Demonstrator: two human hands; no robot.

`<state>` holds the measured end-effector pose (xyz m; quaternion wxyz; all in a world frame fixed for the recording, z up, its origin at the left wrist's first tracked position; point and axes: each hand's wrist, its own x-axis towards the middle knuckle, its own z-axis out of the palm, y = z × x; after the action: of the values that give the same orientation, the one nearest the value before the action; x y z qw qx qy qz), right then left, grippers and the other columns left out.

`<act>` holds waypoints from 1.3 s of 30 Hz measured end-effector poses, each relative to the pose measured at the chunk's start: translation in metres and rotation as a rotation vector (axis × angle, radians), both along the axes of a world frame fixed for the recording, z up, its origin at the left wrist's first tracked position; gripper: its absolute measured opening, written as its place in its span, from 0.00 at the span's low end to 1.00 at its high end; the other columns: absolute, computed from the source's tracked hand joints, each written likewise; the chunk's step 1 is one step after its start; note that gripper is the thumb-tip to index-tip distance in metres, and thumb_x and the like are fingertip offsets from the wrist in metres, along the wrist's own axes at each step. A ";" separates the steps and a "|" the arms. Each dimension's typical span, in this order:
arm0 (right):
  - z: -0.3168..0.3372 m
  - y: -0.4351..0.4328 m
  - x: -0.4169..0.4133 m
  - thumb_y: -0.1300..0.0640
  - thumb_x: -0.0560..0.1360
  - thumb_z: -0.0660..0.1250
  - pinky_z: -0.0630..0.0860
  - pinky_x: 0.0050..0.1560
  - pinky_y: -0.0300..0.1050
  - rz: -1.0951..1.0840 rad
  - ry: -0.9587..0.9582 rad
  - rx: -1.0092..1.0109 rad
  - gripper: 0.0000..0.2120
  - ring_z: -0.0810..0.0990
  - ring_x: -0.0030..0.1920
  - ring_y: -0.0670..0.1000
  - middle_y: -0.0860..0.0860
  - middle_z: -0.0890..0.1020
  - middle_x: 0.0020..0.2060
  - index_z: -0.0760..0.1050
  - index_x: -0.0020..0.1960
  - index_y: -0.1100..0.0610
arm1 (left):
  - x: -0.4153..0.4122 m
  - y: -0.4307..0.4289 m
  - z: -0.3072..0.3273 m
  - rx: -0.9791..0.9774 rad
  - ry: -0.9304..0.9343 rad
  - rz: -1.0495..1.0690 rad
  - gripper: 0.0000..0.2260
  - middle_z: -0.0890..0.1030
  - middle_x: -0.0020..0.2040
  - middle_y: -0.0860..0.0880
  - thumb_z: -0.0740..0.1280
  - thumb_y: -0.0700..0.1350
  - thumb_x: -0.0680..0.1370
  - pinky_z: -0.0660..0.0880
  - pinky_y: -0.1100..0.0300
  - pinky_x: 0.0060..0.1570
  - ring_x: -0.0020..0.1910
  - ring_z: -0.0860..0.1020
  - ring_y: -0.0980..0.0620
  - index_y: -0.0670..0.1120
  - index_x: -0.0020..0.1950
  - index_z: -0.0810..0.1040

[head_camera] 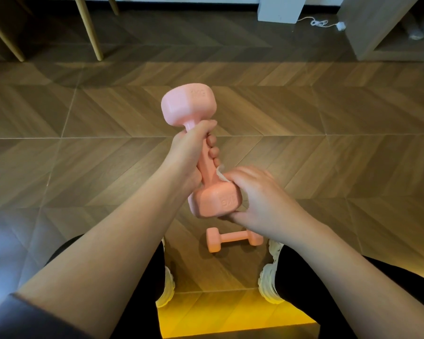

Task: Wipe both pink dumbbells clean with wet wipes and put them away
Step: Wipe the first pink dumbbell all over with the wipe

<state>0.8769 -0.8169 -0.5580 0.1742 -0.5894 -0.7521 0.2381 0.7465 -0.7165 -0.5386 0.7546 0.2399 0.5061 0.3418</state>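
As left grip (pixel 187 155) holds dumbbell (pixel 189 106), right grip (pixel 262 196) wipes.

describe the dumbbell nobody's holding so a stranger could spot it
Look at the wooden herringbone floor, between the toes of the white shoes. A pink dumbbell lies there on its side. Unlike the raised dumbbell gripped by the left hand, nothing touches it.

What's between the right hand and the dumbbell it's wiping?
Only the wet wipe. It sits between the right hand and the near head of the dumbbell. The left hand grips the handle bare, with nothing visible in between.
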 end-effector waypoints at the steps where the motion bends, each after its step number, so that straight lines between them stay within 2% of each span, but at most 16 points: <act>1: -0.002 0.000 0.000 0.44 0.67 0.77 0.63 0.68 0.48 0.020 -0.016 -0.012 0.26 0.71 0.60 0.44 0.42 0.76 0.54 0.74 0.61 0.51 | 0.001 -0.001 -0.001 0.005 0.014 -0.015 0.10 0.69 0.28 0.52 0.67 0.44 0.78 0.65 0.61 0.29 0.25 0.66 0.54 0.48 0.38 0.70; 3: -0.003 -0.002 0.000 0.43 0.65 0.78 0.59 0.73 0.51 0.005 -0.060 0.033 0.25 0.73 0.58 0.45 0.42 0.77 0.51 0.75 0.57 0.51 | 0.003 -0.002 0.000 0.011 0.025 -0.031 0.10 0.68 0.27 0.52 0.66 0.43 0.78 0.64 0.61 0.28 0.24 0.65 0.54 0.47 0.38 0.69; 5: -0.002 -0.003 0.000 0.43 0.62 0.79 0.60 0.71 0.48 -0.063 -0.067 0.130 0.24 0.71 0.50 0.43 0.41 0.74 0.45 0.75 0.51 0.51 | 0.003 -0.001 0.002 0.006 0.007 -0.024 0.10 0.68 0.28 0.52 0.66 0.43 0.78 0.65 0.62 0.26 0.23 0.65 0.55 0.47 0.38 0.69; 7: 0.001 -0.002 0.000 0.44 0.61 0.80 0.63 0.65 0.42 -0.094 -0.029 0.176 0.23 0.67 0.46 0.40 0.40 0.70 0.43 0.74 0.48 0.52 | 0.002 0.001 0.004 -0.004 -0.016 -0.010 0.09 0.67 0.28 0.52 0.65 0.43 0.78 0.65 0.63 0.24 0.23 0.65 0.55 0.47 0.39 0.69; 10: 0.004 0.000 -0.002 0.45 0.65 0.79 0.65 0.51 0.35 -0.032 0.069 0.005 0.22 0.70 0.47 0.41 0.41 0.74 0.45 0.75 0.53 0.51 | 0.000 0.000 0.003 0.001 -0.020 -0.025 0.09 0.67 0.28 0.52 0.64 0.43 0.78 0.64 0.63 0.24 0.23 0.64 0.55 0.48 0.39 0.68; 12: 0.000 0.002 -0.004 0.45 0.65 0.78 0.65 0.45 0.34 -0.006 0.084 -0.049 0.19 0.70 0.44 0.41 0.40 0.73 0.42 0.73 0.49 0.49 | 0.001 -0.002 0.002 0.035 -0.021 -0.044 0.09 0.68 0.28 0.52 0.65 0.43 0.78 0.64 0.62 0.26 0.23 0.64 0.55 0.47 0.40 0.68; 14: -0.002 0.001 -0.002 0.44 0.64 0.78 0.65 0.49 0.39 -0.050 0.022 0.045 0.20 0.72 0.44 0.44 0.40 0.73 0.41 0.72 0.47 0.49 | 0.002 -0.003 0.003 0.085 0.000 -0.034 0.09 0.70 0.29 0.51 0.66 0.43 0.78 0.66 0.60 0.28 0.25 0.67 0.54 0.46 0.40 0.70; 18: -0.002 -0.003 0.001 0.43 0.63 0.77 0.69 0.64 0.50 -0.105 -0.145 0.286 0.22 0.78 0.49 0.49 0.46 0.79 0.44 0.77 0.49 0.55 | 0.002 0.001 0.001 0.119 0.050 0.031 0.06 0.78 0.34 0.50 0.67 0.45 0.80 0.74 0.58 0.34 0.30 0.75 0.54 0.44 0.46 0.75; 21: -0.003 -0.003 -0.001 0.43 0.63 0.79 0.69 0.66 0.54 -0.095 -0.181 0.255 0.23 0.79 0.50 0.49 0.46 0.81 0.46 0.78 0.51 0.54 | 0.001 0.002 -0.005 0.035 0.066 0.021 0.07 0.76 0.35 0.50 0.65 0.48 0.81 0.73 0.60 0.33 0.30 0.74 0.53 0.46 0.47 0.73; 24: -0.002 -0.002 -0.003 0.38 0.63 0.77 0.64 0.71 0.52 -0.111 -0.095 0.067 0.27 0.78 0.55 0.47 0.44 0.81 0.50 0.78 0.56 0.51 | -0.001 0.002 -0.006 0.034 0.100 0.006 0.07 0.73 0.34 0.51 0.64 0.49 0.81 0.70 0.60 0.32 0.27 0.72 0.54 0.46 0.46 0.72; 27: 0.000 -0.001 -0.003 0.36 0.61 0.76 0.62 0.69 0.49 -0.113 -0.067 0.135 0.27 0.76 0.51 0.46 0.42 0.78 0.45 0.77 0.51 0.52 | 0.000 0.003 -0.001 0.039 0.045 -0.006 0.08 0.72 0.33 0.51 0.64 0.49 0.81 0.68 0.60 0.31 0.27 0.70 0.54 0.47 0.45 0.73; 30: 0.003 -0.001 -0.002 0.39 0.58 0.79 0.64 0.61 0.41 -0.163 -0.031 0.278 0.28 0.71 0.46 0.44 0.41 0.70 0.42 0.74 0.47 0.54 | 0.000 0.005 0.005 0.028 -0.034 0.018 0.07 0.71 0.32 0.52 0.64 0.48 0.81 0.68 0.62 0.29 0.26 0.69 0.54 0.47 0.45 0.71; 33: 0.004 0.003 -0.003 0.41 0.61 0.80 0.65 0.49 0.39 -0.104 0.061 0.080 0.25 0.69 0.46 0.41 0.38 0.71 0.42 0.73 0.50 0.50 | 0.001 0.002 0.008 0.054 -0.033 0.006 0.07 0.70 0.30 0.52 0.64 0.46 0.80 0.66 0.62 0.27 0.25 0.67 0.55 0.47 0.43 0.70; 35: 0.000 0.006 -0.005 0.44 0.62 0.80 0.70 0.52 0.44 -0.039 0.037 -0.002 0.23 0.71 0.46 0.43 0.39 0.72 0.42 0.73 0.49 0.50 | 0.003 -0.001 0.006 0.088 -0.012 -0.018 0.09 0.70 0.29 0.52 0.65 0.46 0.80 0.65 0.61 0.27 0.24 0.66 0.55 0.48 0.41 0.69; 37: -0.003 0.005 -0.003 0.44 0.60 0.80 0.69 0.60 0.48 -0.057 -0.041 0.120 0.24 0.73 0.47 0.48 0.43 0.74 0.42 0.74 0.48 0.53 | 0.003 -0.002 0.007 0.092 -0.026 -0.035 0.10 0.70 0.29 0.52 0.65 0.46 0.80 0.66 0.60 0.28 0.25 0.66 0.54 0.47 0.40 0.69; 39: -0.001 0.001 0.001 0.46 0.58 0.81 0.65 0.63 0.46 -0.133 -0.048 0.270 0.25 0.72 0.47 0.48 0.43 0.71 0.41 0.74 0.47 0.55 | 0.002 -0.001 0.009 0.075 -0.050 -0.024 0.11 0.71 0.31 0.50 0.65 0.46 0.80 0.69 0.58 0.30 0.26 0.68 0.53 0.45 0.40 0.70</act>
<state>0.8774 -0.8154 -0.5591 0.2490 -0.6148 -0.7404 0.1086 0.7483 -0.7173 -0.5296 0.7617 0.2653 0.4710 0.3573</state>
